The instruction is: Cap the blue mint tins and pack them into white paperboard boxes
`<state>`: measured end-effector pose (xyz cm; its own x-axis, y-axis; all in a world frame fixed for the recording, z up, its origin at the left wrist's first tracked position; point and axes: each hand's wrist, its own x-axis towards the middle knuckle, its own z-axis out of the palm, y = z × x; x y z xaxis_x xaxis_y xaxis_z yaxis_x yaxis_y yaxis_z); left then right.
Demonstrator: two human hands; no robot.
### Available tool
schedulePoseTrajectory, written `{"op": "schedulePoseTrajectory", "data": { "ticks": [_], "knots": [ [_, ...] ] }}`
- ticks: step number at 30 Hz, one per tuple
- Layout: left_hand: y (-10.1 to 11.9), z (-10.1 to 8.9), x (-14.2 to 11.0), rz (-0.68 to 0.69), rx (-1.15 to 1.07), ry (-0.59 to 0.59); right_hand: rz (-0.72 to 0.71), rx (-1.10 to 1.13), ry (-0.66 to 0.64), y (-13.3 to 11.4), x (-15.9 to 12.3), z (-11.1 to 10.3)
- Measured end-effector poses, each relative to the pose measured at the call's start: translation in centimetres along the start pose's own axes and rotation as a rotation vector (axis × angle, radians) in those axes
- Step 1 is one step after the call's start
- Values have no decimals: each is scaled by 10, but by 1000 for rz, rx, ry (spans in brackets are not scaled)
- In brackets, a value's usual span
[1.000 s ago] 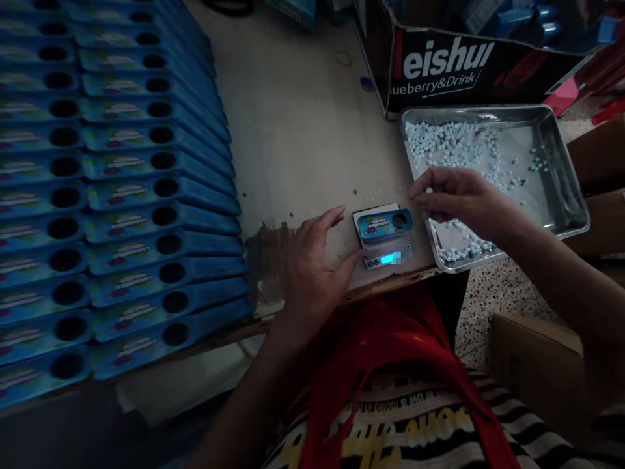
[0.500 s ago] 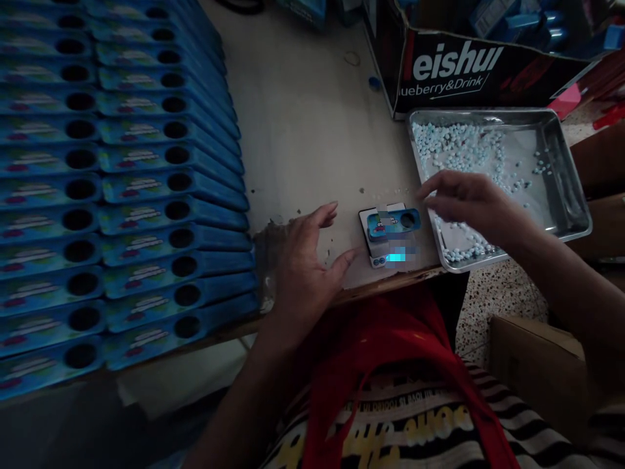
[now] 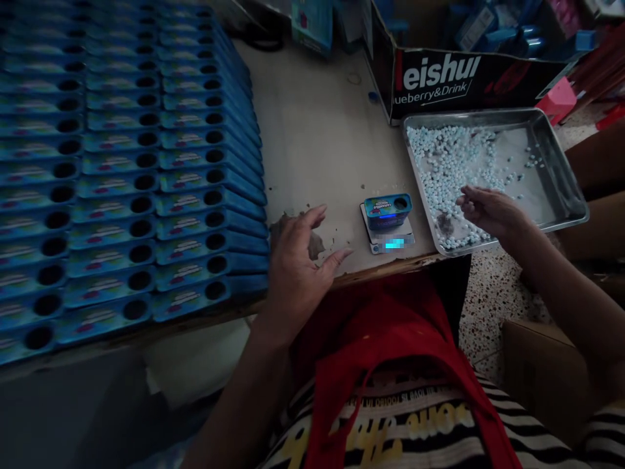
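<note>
A small blue printed container (image 3: 388, 212) with a dark round hole in its top sits on a small digital scale (image 3: 407, 236) with a lit, blurred-out display. To its left, my left hand (image 3: 303, 264) hovers over the table edge, thumb and fingers spread and holding nothing. Small pale blue and white candies (image 3: 439, 156) lie loose in a shallow metal tray (image 3: 569, 215), mostly along its left part. Over them is my right hand (image 3: 493, 210), its fingers bunched together; whatever may be between them is hidden.
Rows of similar blue containers (image 3: 188, 215) with round holes fill the table's left side. Behind the tray stands a black cardboard box (image 3: 439, 81) holding blue items. A brown carton (image 3: 537, 371) is on the speckled floor at right.
My right hand has moved from the tray's left rim to over the candies, and its fingers have drawn together. My left hand stays open beside the scale. The camera view has shifted.
</note>
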<state>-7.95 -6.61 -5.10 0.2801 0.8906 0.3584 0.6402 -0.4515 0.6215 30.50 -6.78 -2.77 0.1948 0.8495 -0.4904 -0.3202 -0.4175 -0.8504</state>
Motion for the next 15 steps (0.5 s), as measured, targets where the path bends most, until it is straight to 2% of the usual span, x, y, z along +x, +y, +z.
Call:
{"op": "schedulePoseTrajectory", "data": {
  "ticks": [9,12,15],
  "knots": [
    [12,-14,-13,-31,35,-65,-398,-440,-314,-20,-5,80],
    [11,-17,-16,-35,43,-79,-476,-517,-342,-22,-2,98],
    [11,-18,-19,-24,44,-76,-492,-588,-337,-19,6,107]
  ]
}}
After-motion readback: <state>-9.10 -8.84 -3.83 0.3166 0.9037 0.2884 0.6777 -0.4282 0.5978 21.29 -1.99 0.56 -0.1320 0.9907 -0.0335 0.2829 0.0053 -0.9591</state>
